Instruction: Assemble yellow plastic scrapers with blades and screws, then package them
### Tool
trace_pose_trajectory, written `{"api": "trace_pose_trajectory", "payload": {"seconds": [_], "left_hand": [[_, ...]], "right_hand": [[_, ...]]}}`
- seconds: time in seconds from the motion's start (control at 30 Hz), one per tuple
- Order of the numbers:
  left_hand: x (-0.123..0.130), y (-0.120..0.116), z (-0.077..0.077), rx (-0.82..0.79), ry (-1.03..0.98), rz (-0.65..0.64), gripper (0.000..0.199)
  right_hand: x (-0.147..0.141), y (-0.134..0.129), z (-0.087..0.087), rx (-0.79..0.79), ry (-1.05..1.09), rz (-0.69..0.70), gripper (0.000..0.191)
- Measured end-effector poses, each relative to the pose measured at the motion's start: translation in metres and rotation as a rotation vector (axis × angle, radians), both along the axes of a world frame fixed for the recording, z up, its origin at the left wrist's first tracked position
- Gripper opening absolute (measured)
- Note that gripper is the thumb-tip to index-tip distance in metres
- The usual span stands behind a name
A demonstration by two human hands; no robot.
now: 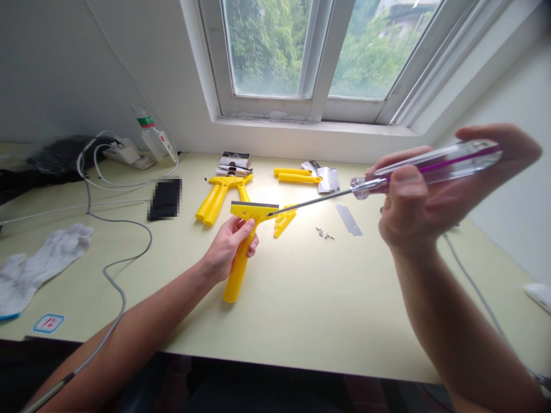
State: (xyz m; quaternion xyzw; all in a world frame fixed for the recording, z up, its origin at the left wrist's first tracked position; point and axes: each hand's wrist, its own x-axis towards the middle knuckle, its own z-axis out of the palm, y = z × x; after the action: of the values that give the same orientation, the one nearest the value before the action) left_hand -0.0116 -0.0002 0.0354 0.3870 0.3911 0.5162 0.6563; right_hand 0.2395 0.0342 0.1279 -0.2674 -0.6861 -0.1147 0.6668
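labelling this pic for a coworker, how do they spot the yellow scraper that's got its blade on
Below the window, on the pale green desk, find the left hand. It grips the yellow scraper by its handle. Unlike the loose yellow parts behind it, this one has a metal blade along its top edge, with the tip of a screwdriver at its head.

Scraper grip (236, 281) partly hidden by hand (227, 246)

Person's upper limbs, head-camera view. Left forearm (129, 338) and right forearm (434, 310): bare and unsleeved, tapering to the wrists. Left hand (228, 249) and right hand (424, 201): bare, ungloved. A grey cable (105, 338) with a dark collar crosses the left forearm.
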Motion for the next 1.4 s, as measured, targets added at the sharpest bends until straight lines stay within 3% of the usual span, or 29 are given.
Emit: {"api": "trace_pose_trajectory", "payload": {"seconds": [0.27,0.5,0.67,0.7,0.83,0.97,1.07,1.2,1.33,1.4], "left_hand": [[0.0,0.0,0.0,-0.006,-0.012,-0.022,0.027],[-0.001,0.002,-0.001,-0.029,-0.023,0.004,0.028],[-0.003,0.007,-0.001,-0.024,-0.027,0.093,0.03],[-0.003,0.007,-0.002,-0.025,-0.023,0.108,0.031],[-0.002,0.007,-0.003,-0.036,-0.013,0.119,0.032],[-0.001,0.006,-0.005,-0.051,-0.006,0.126,0.032],[-0.002,0.007,-0.006,-0.049,-0.02,0.146,0.033],[-0.002,0.008,-0.006,-0.036,-0.016,0.157,0.031],[-0.002,0.008,-0.006,-0.044,-0.028,0.165,0.032],[-0.001,0.007,-0.006,-0.042,-0.033,0.161,0.032]], "right_hand": [[0.0,0.002,-0.004,0.037,0.001,-0.121,0.034],[-0.012,-0.023,0.007,-0.025,-0.105,-0.037,0.038],[-0.011,-0.044,0.014,-0.23,-0.24,-0.303,0.044],[-0.011,-0.045,0.013,-0.282,-0.268,-0.286,0.043],[-0.007,-0.042,0.01,-0.342,-0.325,0.009,0.04],[0.0,-0.041,0.013,-0.359,-0.434,-0.092,0.034],[0.006,-0.043,0.02,-0.454,-0.541,-0.035,0.045],[0.011,-0.043,0.024,-0.44,-0.53,-0.105,0.041],[0.013,-0.041,0.024,-0.526,-0.607,-0.031,0.041],[0.013,-0.04,0.024,-0.509,-0.557,-0.107,0.036]]}}
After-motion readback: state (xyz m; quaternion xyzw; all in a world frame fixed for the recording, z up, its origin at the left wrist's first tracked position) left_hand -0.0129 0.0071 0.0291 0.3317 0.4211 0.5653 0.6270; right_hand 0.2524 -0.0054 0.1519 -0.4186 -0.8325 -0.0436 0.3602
